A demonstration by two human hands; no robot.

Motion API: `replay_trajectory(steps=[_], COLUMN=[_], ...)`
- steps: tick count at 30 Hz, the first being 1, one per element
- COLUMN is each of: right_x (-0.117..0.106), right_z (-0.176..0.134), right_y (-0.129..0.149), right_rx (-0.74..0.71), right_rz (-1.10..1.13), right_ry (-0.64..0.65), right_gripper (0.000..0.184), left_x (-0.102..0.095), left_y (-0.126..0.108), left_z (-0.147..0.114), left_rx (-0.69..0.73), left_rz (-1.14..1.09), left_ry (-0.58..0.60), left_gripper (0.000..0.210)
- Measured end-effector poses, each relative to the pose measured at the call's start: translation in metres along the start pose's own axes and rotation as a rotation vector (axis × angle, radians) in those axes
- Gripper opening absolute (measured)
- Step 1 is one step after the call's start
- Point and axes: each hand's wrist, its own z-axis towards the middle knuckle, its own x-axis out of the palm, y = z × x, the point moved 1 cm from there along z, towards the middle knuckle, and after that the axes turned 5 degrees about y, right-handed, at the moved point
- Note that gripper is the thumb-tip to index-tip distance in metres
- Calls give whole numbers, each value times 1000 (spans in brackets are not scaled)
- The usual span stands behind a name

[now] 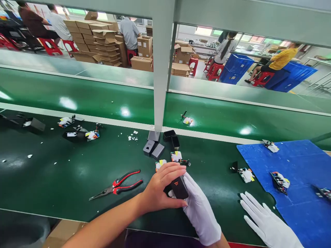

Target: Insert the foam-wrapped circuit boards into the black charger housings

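Note:
A small black plastic case with orange marks (pixel 179 188) is held between my two hands above the table's front part. My bare left hand (pixel 160 186) wraps over it, with fingers across its far end and thumb at the near end. My right hand (pixel 200 208), in a white glove, grips the case from the right side and partly from below. Just beyond my fingers lie a circuit board with white filler (pixel 176 156) and another board (pixel 160 164), partly hidden by my left hand. Red-and-black long-nose pliers (pixel 116 186) lie with handles spread, left of my hands.
Grey cases (pixel 153 146) and open black shells (pixel 170 137) sit by the post (pixel 160 86). A co-worker's white-gloved hand (pixel 266 220) rests at right, near a blue sheet (pixel 305 165) bearing boards. More boards (pixel 92 134) and white crumbs lie left.

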Motion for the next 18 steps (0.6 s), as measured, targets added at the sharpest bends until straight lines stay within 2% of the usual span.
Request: replay_trajectory(steps=[6, 13, 18], right_x=[-9, -20, -16], right_z=[7, 10, 10], right_y=[-19, -24, -22], right_rx=[-75, -105, -136], right_rz=[-63, -220, -203], right_ry=[-33, 15, -17], right_gripper=[35, 46, 39], left_x=[-1, 0, 1], left_y=[-3, 0, 0], left_z=[2, 0, -1], left_rx=[24, 0, 3], left_rz=[-6, 51, 20], left_ry=[-29, 26, 42], left_gripper=[78, 77, 79])
